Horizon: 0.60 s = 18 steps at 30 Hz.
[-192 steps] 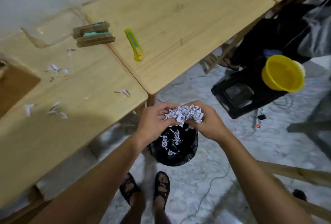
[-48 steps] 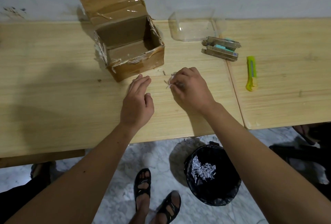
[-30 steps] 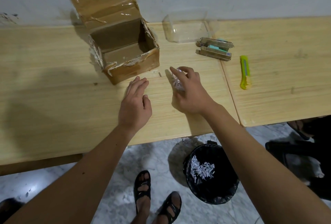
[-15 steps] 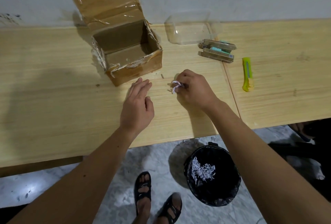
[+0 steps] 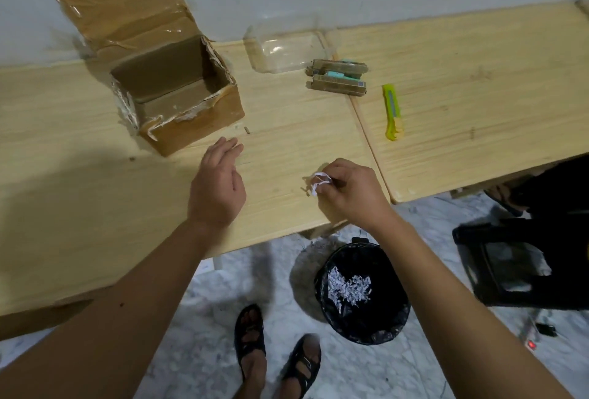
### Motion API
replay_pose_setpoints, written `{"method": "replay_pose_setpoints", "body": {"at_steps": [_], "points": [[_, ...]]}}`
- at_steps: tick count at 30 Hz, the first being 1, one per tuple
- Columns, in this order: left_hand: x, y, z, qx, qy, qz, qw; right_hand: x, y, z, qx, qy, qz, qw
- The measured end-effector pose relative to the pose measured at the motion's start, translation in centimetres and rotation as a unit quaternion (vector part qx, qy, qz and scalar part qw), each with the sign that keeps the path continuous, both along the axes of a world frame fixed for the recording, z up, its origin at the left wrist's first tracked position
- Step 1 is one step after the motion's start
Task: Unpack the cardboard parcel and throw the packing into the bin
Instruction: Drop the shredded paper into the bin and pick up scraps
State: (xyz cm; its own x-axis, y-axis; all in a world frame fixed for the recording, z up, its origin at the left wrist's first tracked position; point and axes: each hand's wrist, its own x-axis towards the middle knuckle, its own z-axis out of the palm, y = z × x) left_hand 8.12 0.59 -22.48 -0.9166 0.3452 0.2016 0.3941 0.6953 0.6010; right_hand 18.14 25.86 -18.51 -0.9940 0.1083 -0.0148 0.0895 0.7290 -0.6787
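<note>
We see a small wad of white paper shreds (image 5: 318, 182) pinched between the curled fingers (image 5: 334, 181) of our right hand (image 5: 349, 193), just above the bench (image 5: 287, 130) near its front edge. Below that hand, on the marble floor, stands the black-lined bin (image 5: 361, 293) with a heap of the same shreds inside. To the left of the pinching fingers our left hand (image 5: 218, 186) hovers flat over the bench, its fingers straight and relaxed, holding nothing. Just beyond the left fingertips sits the cardboard parcel (image 5: 178, 92), open, its taped lid standing up against the wall. Beyond the right fingers lie a clear plastic tray (image 5: 287, 51) and wooden blocks with a teal piece (image 5: 336, 77), touching each other; to the right of those, a yellow-green utility knife (image 5: 393, 111).
</note>
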Motion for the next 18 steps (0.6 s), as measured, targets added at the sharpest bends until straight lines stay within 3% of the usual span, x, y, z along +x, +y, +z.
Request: {"method": "replay_pose_setpoints", "body": {"at_steps": [6,18], "points": [[1.7,6.2,1.0,-0.043,-0.004,-0.058,0.997,8.0,3.9,0.0,-0.116,-0.026,-0.123,0.985],[6.9,20.4,1.8,-0.094,-0.02,-0.269,0.958,22.3,9.6,-6.5,-0.129,-0.111,-0.3,0.939]]}}
